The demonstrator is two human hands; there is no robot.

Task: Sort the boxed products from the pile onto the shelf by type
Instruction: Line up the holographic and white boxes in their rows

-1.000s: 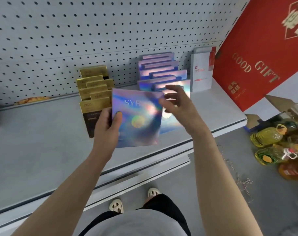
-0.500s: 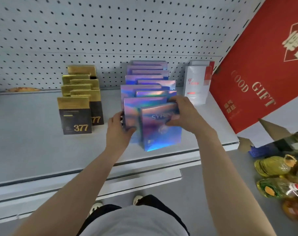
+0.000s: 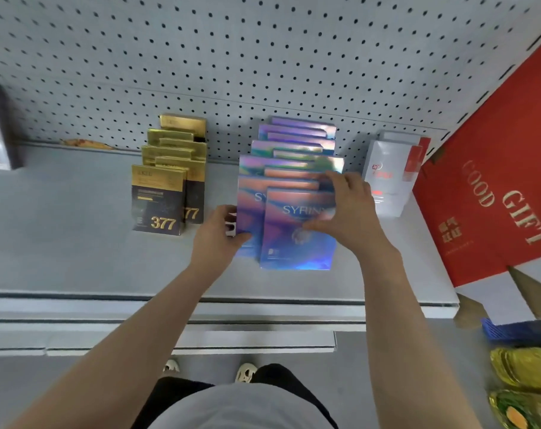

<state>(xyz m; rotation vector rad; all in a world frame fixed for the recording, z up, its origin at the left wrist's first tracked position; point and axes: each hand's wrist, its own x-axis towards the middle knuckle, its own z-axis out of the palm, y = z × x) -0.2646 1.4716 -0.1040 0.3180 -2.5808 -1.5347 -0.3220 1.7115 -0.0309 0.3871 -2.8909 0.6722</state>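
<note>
A row of several holographic purple-blue boxes (image 3: 294,144) stands on the grey shelf (image 3: 77,249), running back to the pegboard. The front holographic box (image 3: 294,239), marked SYRINX, stands upright at the head of that row. My right hand (image 3: 346,212) grips its upper right corner, thumb across the front. My left hand (image 3: 219,233) holds the left edge of the box just behind it, thumb on its face. Left of them stands a row of black-and-gold boxes (image 3: 157,199) marked 377. Two white-and-red boxes (image 3: 390,174) stand to the right.
A big red gift box (image 3: 495,187) leans at the shelf's right end. Yellow oil bottles (image 3: 526,385) lie on the floor at lower right, beside a blue crate (image 3: 507,332). A dark box (image 3: 0,128) sits at the far left of the shelf.
The holographic box went from being held in the air in front of the gold row to standing at the front of the holographic row. Both hands moved right with it.
</note>
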